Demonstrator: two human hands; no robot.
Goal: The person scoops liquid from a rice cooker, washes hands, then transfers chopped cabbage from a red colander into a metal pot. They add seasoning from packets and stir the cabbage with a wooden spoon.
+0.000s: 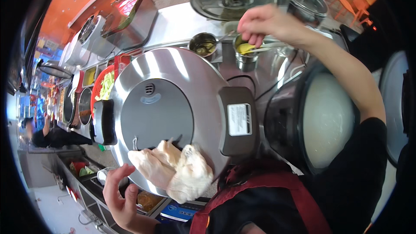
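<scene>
A crumpled white cloth (190,175) lies on the front edge of a big round stainless-steel lid (201,81) with a dark grey centre disc. My left hand (120,195) is just left of the cloth, fingers and thumb apart, with nothing in it. My right hand (263,24), fingers curled and blurred, is raised over a small metal pot (246,59) that holds a yellow spoon (244,48). Left of this stands another small metal pot (203,47); its utensil's handle reaches towards my right fingertips. Whether they touch it, I cannot tell.
A large dark vessel with a pale whitish surface (328,120) stands at the right. Behind are a round glass lid (235,0) and a steel pot (308,5). A red basket (97,87) holds cut greens. Another person (48,135) works at the far left.
</scene>
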